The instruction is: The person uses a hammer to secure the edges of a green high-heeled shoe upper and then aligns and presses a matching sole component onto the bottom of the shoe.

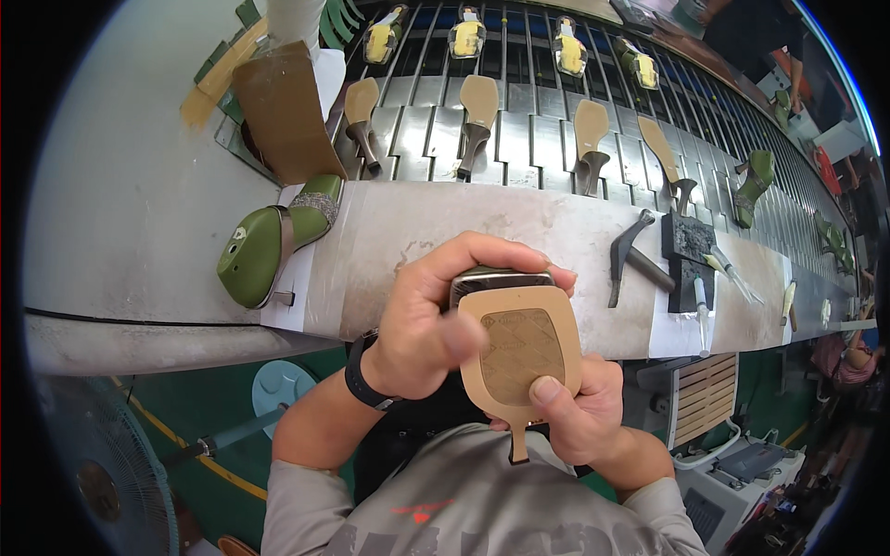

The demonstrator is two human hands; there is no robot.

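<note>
In front of my chest I hold a tan shoe sole [477, 371] with a brown patterned panel and a narrow heel pointing down toward my shirt. Just behind its upper end sits a shoe on a green last [501, 271], mostly hidden by the sole. My left hand [408, 306] curls its fingers over the last, its thumb blurred at the sole's left edge. From the right, my right hand [589, 422] grips the sole with its thumb pressed on the panel. Left of them, a green last with a strapped sandal [260, 255] lies on white paper.
A hammer [616, 264], black blocks [688, 237] and brushes [702, 315] lie right on the bench [445, 213]. Behind, a metal conveyor [528, 139] carries heeled soles [479, 100] and shoes with yellow undersides [467, 39]. A cardboard piece [283, 111] stands far left; a fan [102, 473] is below.
</note>
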